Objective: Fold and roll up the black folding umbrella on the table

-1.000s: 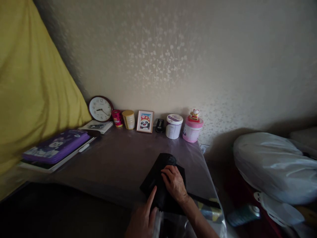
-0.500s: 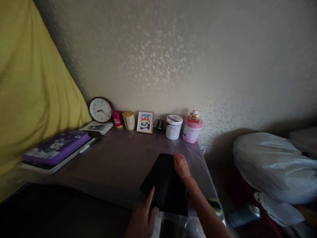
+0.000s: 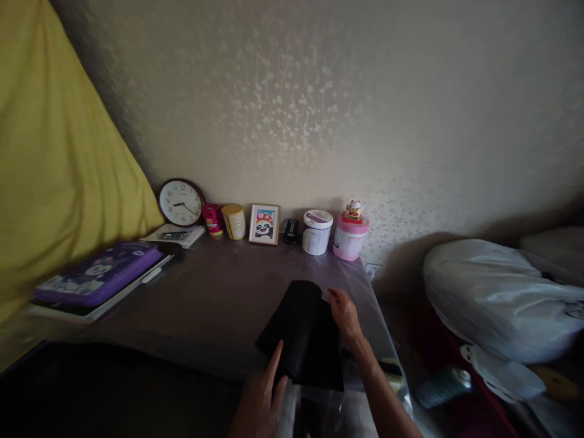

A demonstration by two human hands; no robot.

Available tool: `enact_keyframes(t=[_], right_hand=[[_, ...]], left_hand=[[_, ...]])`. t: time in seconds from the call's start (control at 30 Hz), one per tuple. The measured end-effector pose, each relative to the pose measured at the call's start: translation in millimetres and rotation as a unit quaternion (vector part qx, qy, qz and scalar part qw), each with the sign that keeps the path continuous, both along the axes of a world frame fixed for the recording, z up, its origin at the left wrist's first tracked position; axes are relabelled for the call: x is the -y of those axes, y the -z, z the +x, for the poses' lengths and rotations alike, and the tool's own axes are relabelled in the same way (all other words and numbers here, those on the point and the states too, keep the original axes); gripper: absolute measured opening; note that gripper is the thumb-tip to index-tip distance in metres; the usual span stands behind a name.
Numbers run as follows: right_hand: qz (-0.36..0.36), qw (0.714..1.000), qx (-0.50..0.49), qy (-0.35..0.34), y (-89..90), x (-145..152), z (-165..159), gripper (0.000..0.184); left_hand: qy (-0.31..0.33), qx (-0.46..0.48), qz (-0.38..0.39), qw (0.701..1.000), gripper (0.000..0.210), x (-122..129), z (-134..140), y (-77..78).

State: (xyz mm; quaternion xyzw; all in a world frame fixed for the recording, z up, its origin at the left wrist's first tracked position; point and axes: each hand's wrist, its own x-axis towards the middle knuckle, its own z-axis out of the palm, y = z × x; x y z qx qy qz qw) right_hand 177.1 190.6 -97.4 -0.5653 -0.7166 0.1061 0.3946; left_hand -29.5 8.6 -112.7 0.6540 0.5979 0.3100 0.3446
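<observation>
A piece of thin black material [image 3: 296,328], which looks like cloth or a soft sheet, lies on the table near its front edge. Its left part is folded or rolled over into a rounded ridge, and a flatter layer shows to the right. My left hand [image 3: 262,395] rests at its near end, index finger stretched along the material and thumb apart from it; the other fingers are blurred. Beside the right edge of the black material is my right hand [image 3: 343,313], its fingers curled together. Whether a bit of the edge is pinched there I cannot make out.
Along the wall stand a clock [image 3: 181,202], a pink can [image 3: 212,219], a yellow tub [image 3: 234,221], a framed panda picture [image 3: 264,224] and two lidded tubs, a white one [image 3: 316,232] and a pink one [image 3: 350,238]. A purple case [image 3: 100,271] lies left. Right of the table [image 3: 214,292] sits a white bag [image 3: 493,298].
My right hand has moved slightly right and its fingers have curled in, off the top of the black material. More of the flat right layer shows. The view has shifted a little.
</observation>
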Motion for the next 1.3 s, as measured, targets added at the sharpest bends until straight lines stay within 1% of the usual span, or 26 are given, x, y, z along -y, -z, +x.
enact_keyframes(t=[0.1,0.2,0.33,0.43,0.53,0.63,0.73,0.97,1.13,1.3], right_hand=[[-0.064,0.995,-0.028,0.069,7.4,8,22,0.032],[-0.124,0.986,-0.046,0.103,13.6,20,33,0.032],[-0.175,0.974,-0.117,0.085,18.6,29,32,0.037],[-0.178,0.967,-0.169,0.067,18.4,31,29,0.042],[-0.168,0.967,-0.179,0.066,15.7,32,26,0.043],[-0.161,0.972,-0.152,0.074,13.2,33,21,0.042],[-0.162,0.978,-0.103,0.079,13.1,33,14,0.039],[-0.153,0.984,0.02,0.088,23.6,34,5,0.032],[-0.142,0.984,0.054,0.094,31.2,33,7,0.029],[-0.133,0.984,0.069,0.097,33.5,33,7,0.027]], left_hand=[[0.002,0.004,0.001,1.0,0.053,0,-1,2.1],[0.008,0.009,-0.011,1.0,0.053,-1,-1,0.8],[0.005,0.021,-0.016,1.0,0.053,-1,-2,-2.1],[-0.002,0.031,-0.018,0.999,0.053,0,-2,-3.6],[-0.004,0.038,-0.017,0.999,0.053,1,-1,-4.7],[-0.005,0.038,-0.018,0.999,0.052,1,-1,-4.6],[-0.006,0.041,-0.008,0.999,0.052,0,-2,-3.2],[-0.016,0.044,-0.003,0.999,0.053,0,-2,-1.4],[-0.018,0.059,-0.005,0.998,0.052,1,-1,-3.7],[-0.029,0.046,0.004,0.999,0.052,0,-1,-3.7]])
